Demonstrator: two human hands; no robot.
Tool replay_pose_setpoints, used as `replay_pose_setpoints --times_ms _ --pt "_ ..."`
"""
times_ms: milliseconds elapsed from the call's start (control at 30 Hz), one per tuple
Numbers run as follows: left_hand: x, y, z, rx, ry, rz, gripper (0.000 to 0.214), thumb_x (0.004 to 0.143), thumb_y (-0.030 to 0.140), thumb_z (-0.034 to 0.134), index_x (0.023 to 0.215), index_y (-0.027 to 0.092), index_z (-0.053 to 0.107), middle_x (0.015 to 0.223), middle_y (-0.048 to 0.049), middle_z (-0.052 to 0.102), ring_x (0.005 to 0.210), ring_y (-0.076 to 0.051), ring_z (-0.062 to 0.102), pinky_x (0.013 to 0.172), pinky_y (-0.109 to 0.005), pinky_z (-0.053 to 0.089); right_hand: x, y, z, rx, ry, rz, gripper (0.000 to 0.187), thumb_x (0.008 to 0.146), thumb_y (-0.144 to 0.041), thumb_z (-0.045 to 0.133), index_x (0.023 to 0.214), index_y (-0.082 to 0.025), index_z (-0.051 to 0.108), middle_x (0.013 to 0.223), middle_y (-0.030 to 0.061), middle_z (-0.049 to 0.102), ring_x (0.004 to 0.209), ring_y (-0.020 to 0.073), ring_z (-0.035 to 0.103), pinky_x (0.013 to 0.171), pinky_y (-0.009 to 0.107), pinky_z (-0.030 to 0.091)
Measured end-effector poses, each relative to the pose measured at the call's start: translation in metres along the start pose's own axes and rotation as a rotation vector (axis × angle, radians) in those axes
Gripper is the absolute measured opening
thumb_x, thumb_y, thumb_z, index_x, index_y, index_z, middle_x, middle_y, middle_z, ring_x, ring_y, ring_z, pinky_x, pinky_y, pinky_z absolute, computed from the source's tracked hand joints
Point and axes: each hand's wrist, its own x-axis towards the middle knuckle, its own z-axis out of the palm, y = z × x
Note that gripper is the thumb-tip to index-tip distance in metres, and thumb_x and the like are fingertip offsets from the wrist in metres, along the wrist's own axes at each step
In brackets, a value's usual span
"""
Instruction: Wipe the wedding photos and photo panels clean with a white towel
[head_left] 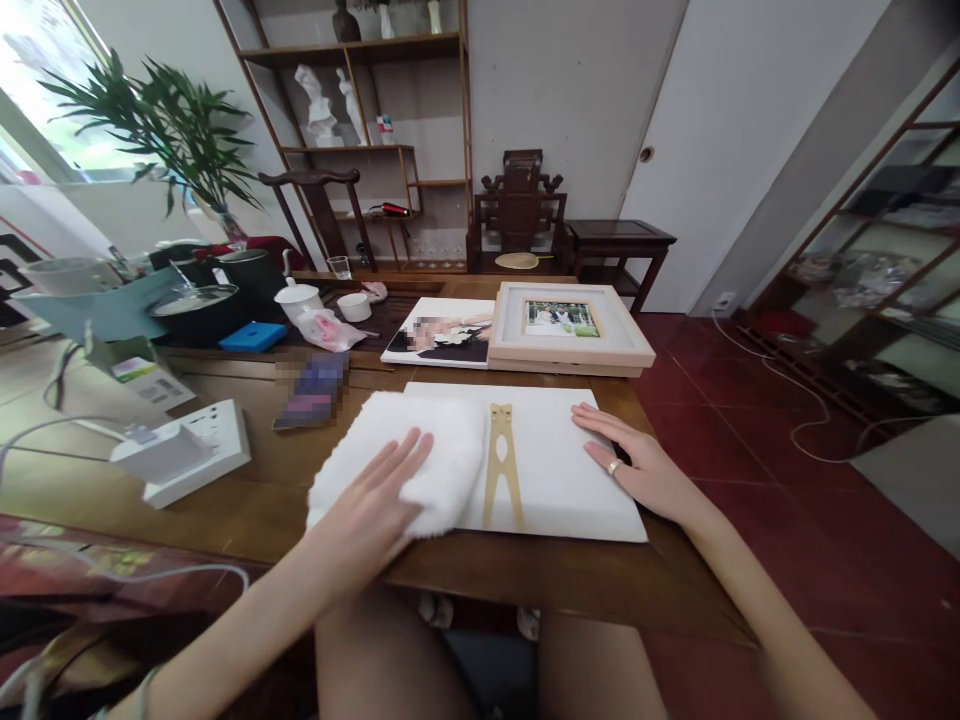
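Note:
A white rectangular board (559, 460) lies flat near the table's front edge. Along its middle runs a tan, A-shaped flat piece (501, 462), which looks like a fold-out picture stand. My left hand (382, 500) rests palm down on a fluffy white cloth (450, 460), its fingers stretched out. The cloth covers the left part of the board and spills past its left side. On the right edge of the board lies my right hand (626, 460), fingers extended and a ring on one of them. Nothing shows in its grasp.
Behind the board are a framed photo (574, 330) and a photo panel (442, 335). To the left sit a phone-like item (313, 390), a power strip (202, 450), a small box (135, 375), a blue packet (253, 336) and a white teapot (300, 300). Red floor tiles lie right.

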Motion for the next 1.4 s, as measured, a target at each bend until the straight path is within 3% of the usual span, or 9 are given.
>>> replay_pose_setpoints --times_ms 100,200,367,533,667,967,1167,1267,1400 --pt "-0.027 0.025 -0.004 -0.023 0.124 0.048 0.027 0.079 0.007 0.043 0.092 0.013 0.066 0.15 -0.0103 0.026 0.138 -0.028 0.024 0.112 -0.044 0.029 0.0 0.001 0.0 -0.015 -0.003 -0.004 0.04 0.09 -0.033 0.047 0.129 -0.026 0.053 0.142 0.003 0.046 0.134 0.0223 0.036 0.114 0.046 0.026" --pt "-0.032 0.03 -0.012 -0.032 0.084 0.061 0.028 0.078 0.006 0.045 0.093 0.015 0.066 0.15 -0.0073 0.028 0.138 -0.025 0.024 0.112 -0.042 0.029 0.0 0.002 -0.001 -0.024 -0.003 -0.002 0.04 0.09 -0.034 0.047 0.129 -0.025 0.053 0.142 0.0034 0.046 0.134 0.0233 0.037 0.113 0.047 0.026" --pt "0.003 -0.005 -0.021 -0.069 -0.135 -0.039 0.021 0.082 0.013 0.046 0.076 0.014 0.067 0.148 -0.011 0.032 0.137 -0.026 0.027 0.112 -0.04 0.028 0.001 0.001 0.0 -0.001 -0.003 -0.008 0.04 0.09 -0.032 0.047 0.128 -0.025 0.054 0.141 0.0036 0.047 0.134 0.0226 0.037 0.113 0.046 0.026" --pt "0.054 -0.052 -0.007 -0.037 -0.203 -0.153 0.035 0.092 0.029 0.036 0.107 0.012 0.062 0.146 -0.013 0.034 0.138 -0.026 0.024 0.109 -0.041 0.031 0.001 0.0 0.0 0.012 0.002 0.005 0.04 0.089 -0.032 0.048 0.127 -0.022 0.055 0.141 0.0047 0.047 0.134 0.0222 0.037 0.114 0.045 0.026" --pt "0.072 -0.065 0.007 -0.003 -0.165 -0.175 0.039 0.093 0.033 0.033 0.116 0.011 0.057 0.146 -0.0141 0.034 0.138 -0.028 0.022 0.11 -0.043 0.028 0.001 -0.001 0.0 0.023 0.005 0.001 0.039 0.089 -0.031 0.049 0.126 -0.024 0.055 0.141 0.0044 0.048 0.134 0.0225 0.037 0.113 0.046 0.026" --pt "0.018 -0.012 0.003 0.023 -0.051 -0.099 0.013 0.08 0.016 0.055 0.074 0.013 0.066 0.148 -0.0156 0.029 0.137 -0.034 0.024 0.11 -0.049 0.027 0.0 0.002 0.0 0.001 -0.002 -0.014 0.039 0.089 -0.033 0.048 0.128 -0.027 0.054 0.141 0.0025 0.047 0.134 0.0229 0.037 0.113 0.047 0.026" --pt "-0.008 0.033 -0.001 -0.028 0.074 0.007 0.009 0.075 0.011 0.055 0.073 0.014 0.063 0.15 -0.0134 0.025 0.138 -0.034 0.021 0.11 -0.051 0.028 0.0 0.004 -0.001 -0.03 -0.021 0.01 0.041 0.09 -0.036 0.047 0.129 -0.024 0.053 0.143 0.0038 0.045 0.135 0.0226 0.036 0.114 0.046 0.025" --pt "-0.003 0.034 -0.003 -0.056 0.059 -0.044 0.012 0.078 0.011 0.052 0.077 0.015 0.063 0.149 -0.0116 0.029 0.138 -0.031 0.023 0.11 -0.05 0.029 0.0 0.002 -0.002 -0.036 -0.022 0.012 0.042 0.09 -0.036 0.047 0.129 -0.022 0.053 0.143 0.0045 0.045 0.135 0.0222 0.035 0.114 0.045 0.025" --pt "0.022 0.011 -0.003 -0.031 -0.058 -0.149 0.015 0.081 0.014 0.05 0.082 0.012 0.065 0.146 -0.0173 0.033 0.137 -0.033 0.025 0.11 -0.05 0.029 0.0 0.0 -0.002 -0.03 -0.017 0.015 0.04 0.09 -0.035 0.047 0.128 -0.023 0.054 0.142 0.004 0.046 0.134 0.0224 0.036 0.114 0.045 0.025"
